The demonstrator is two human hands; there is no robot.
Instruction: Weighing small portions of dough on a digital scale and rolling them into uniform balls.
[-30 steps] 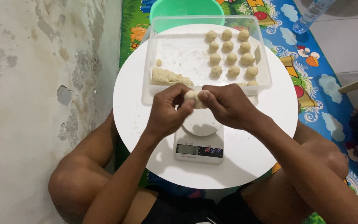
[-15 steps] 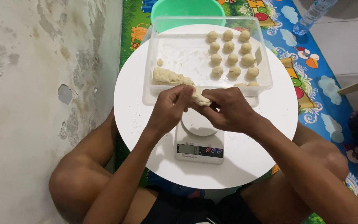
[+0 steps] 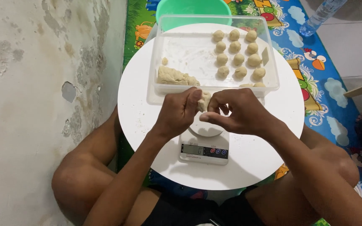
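Your left hand (image 3: pixel 179 112) and right hand (image 3: pixel 235 112) pinch one dough piece (image 3: pixel 205 100) between closed fingertips, directly above the kitchen scale (image 3: pixel 204 146). Risk: sticky dough may tear or cling, dropping a fragment beside the scale platform. The clear tray (image 3: pixel 269 62) stands just behind the scale, its near wall close to your knuckles; a bump could shift the dough balls (image 3: pixel 236 53). Open tabletop (image 3: pixel 139 113) remains left and right of the scale.

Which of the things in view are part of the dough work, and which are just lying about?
In use: dough piece between left hand and right hand; scale; clear tray; dough lump; dough balls.
Lying about: green basin; water bottle; play mat.
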